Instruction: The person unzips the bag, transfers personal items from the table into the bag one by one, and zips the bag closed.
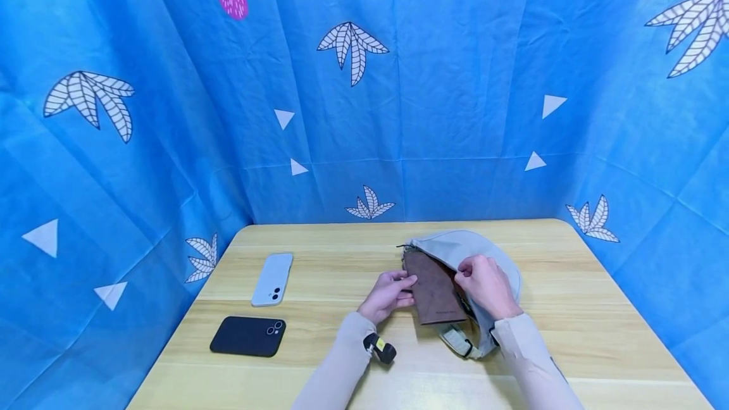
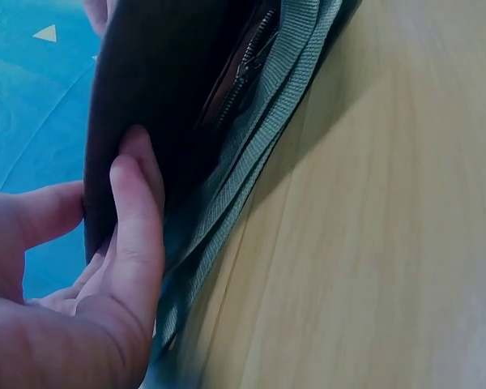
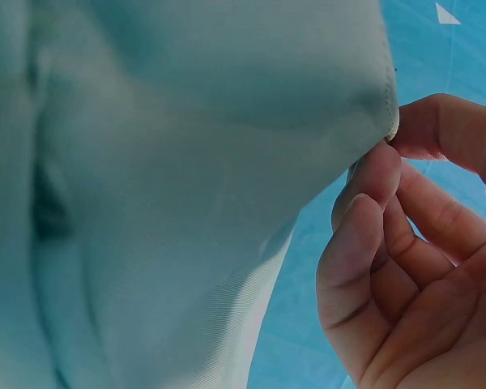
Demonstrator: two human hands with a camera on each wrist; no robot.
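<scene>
My left hand grips a brown notebook-like item by its left edge, thumb on the front and fingers behind. In the left wrist view its dark side stands beside a zipper and folded webbing strap. A light grey bag lies on the table with its mouth open, the brown item at that opening. The edge of the bag's fabric is pinched between thumb and fingers of my right hand. A pale buckle hangs at the bag's lower end.
On the left of the wooden table lie a light-coloured phone and a black phone. A blue patterned curtain surrounds the table at the back and sides.
</scene>
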